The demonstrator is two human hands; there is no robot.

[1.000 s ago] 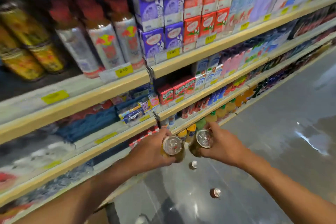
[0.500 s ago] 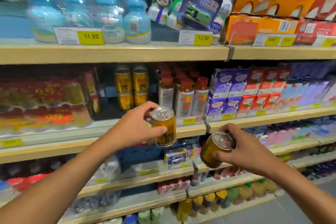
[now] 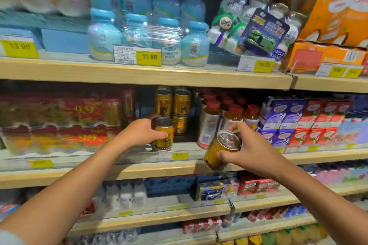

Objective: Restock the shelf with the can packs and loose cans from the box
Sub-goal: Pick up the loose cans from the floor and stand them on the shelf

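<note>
Hands were apart, each clamped on a can: the left hand (image 3: 143, 132) held an upright can (image 3: 164, 137) at the shelf (image 3: 139, 169) front, before stacked cans (image 3: 173, 105); the right hand (image 3: 253, 149) held a tilted can (image 3: 218, 152) lower.

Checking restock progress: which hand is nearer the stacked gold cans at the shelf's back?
Left. The left hand holds an upright can just before the stacked gold cans; the right hand holds a tilted can lower right, outside the shelf.

Narrow slot (image 3: 187, 144) — can packs (image 3: 65, 123) and bottles (image 3: 209, 125) flank it.
</note>
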